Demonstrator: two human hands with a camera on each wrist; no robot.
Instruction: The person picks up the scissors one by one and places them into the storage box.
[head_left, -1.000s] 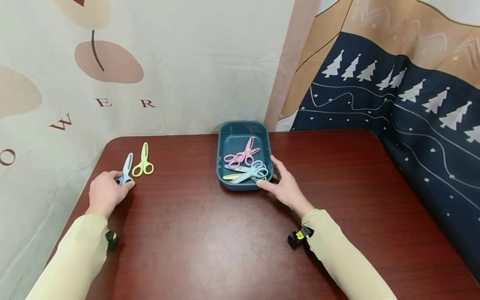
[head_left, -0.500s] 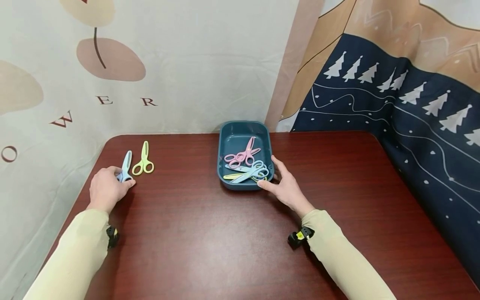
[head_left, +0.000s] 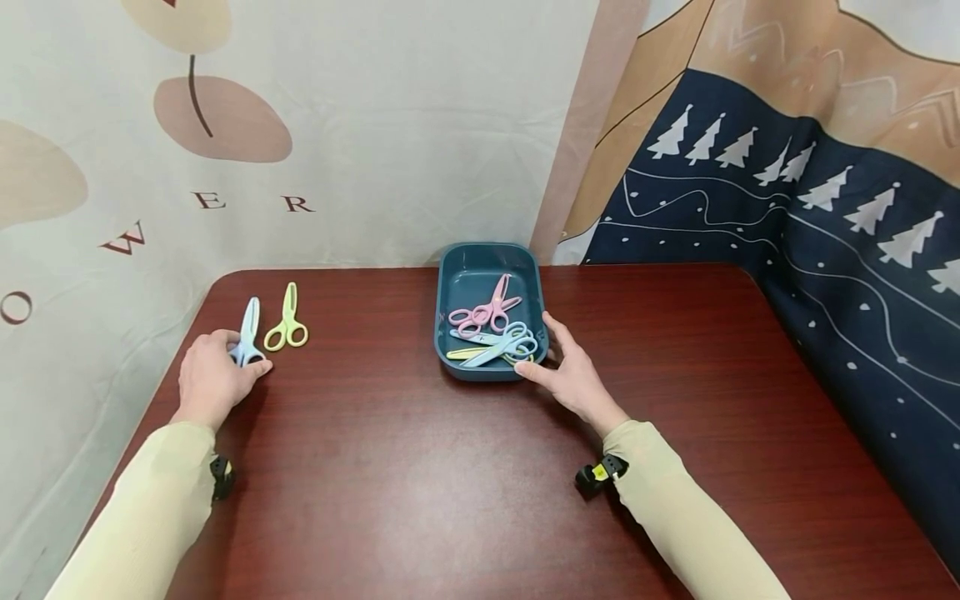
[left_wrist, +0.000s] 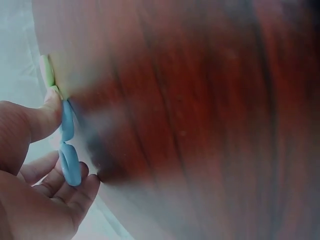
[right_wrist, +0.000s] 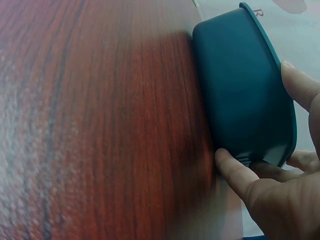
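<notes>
At the table's left side my left hand (head_left: 213, 379) holds a pair of light blue scissors (head_left: 251, 321) by the handles, blades pointing away from me. In the left wrist view the blue handle loops (left_wrist: 71, 167) stand between thumb and fingers. Yellow-green scissors (head_left: 288, 321) lie just right of them. My right hand (head_left: 576, 377) grips the near right corner of a dark teal tray (head_left: 487, 260), thumb on the rim and fingers along the outer wall. Inside lie pink scissors (head_left: 495, 310), blue scissors (head_left: 513, 340) and a partly covered yellow-green pair (head_left: 465, 353).
Everything stands on a reddish-brown wooden table (head_left: 390, 467). A pale printed cloth (head_left: 390, 133) hangs behind it, and a dark blue cloth with white trees (head_left: 705, 200) hangs at the right. The tray is near the table's back edge.
The blue scissors at my left hand have shifted slightly left at the tips, widening the gap to the yellow-green pair. The right hand and tray stay in place.
</notes>
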